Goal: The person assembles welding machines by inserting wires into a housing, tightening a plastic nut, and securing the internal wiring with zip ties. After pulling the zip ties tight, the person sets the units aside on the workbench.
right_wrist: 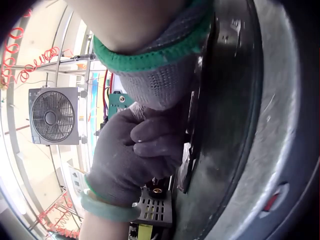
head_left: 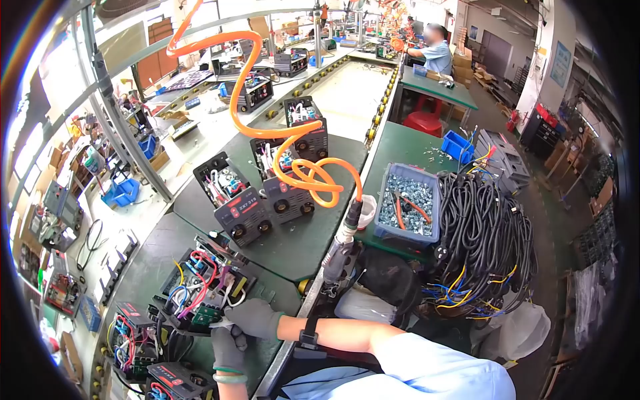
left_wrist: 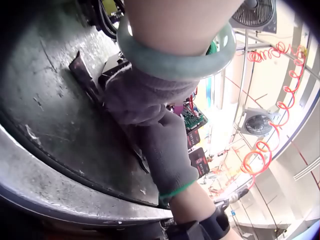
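Both hands wear grey gloves and meet at the near corner of an open welder chassis with red, white, blue and yellow wires and a green circuit board. My left hand has its fingers curled at the edge of a dark flat panel on the bench; in the right wrist view the curled fingers reach that panel. My right hand comes in from the right, close against the left hand. Its fingertips are hidden in both wrist views, and I cannot tell what they hold.
Finished-looking welders stand farther back on the green-black bench. More open units sit at left. An orange coiled hose carries a power driver. At right are a screw bin with pliers and a black cable heap.
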`<state>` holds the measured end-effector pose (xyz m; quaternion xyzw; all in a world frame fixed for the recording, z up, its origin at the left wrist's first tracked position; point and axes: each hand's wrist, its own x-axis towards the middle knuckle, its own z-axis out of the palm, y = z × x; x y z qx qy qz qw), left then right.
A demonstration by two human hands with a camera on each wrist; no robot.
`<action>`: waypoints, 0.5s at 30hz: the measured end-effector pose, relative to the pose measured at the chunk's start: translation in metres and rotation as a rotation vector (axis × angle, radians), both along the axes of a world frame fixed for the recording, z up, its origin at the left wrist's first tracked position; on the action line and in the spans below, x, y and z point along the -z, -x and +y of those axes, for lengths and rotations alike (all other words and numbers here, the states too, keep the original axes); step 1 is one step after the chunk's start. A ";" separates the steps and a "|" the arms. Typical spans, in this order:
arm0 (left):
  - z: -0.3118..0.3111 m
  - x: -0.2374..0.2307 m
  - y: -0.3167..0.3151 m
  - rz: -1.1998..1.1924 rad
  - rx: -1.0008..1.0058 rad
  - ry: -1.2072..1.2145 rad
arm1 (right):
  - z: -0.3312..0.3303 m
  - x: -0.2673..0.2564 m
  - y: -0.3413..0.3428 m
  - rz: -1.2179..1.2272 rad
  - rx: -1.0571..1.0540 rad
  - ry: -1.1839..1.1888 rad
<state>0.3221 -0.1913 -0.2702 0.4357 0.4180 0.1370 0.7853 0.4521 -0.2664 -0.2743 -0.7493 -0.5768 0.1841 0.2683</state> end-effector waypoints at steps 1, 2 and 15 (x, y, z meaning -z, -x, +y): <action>0.000 0.002 -0.002 0.002 -0.001 -0.005 | 0.004 0.001 -0.002 0.087 -0.031 0.009; -0.002 0.006 -0.004 0.013 -0.070 -0.009 | 0.005 0.002 -0.001 0.272 0.063 0.013; -0.018 -0.026 -0.013 0.035 -0.119 -0.015 | -0.031 -0.004 -0.020 0.602 0.278 0.079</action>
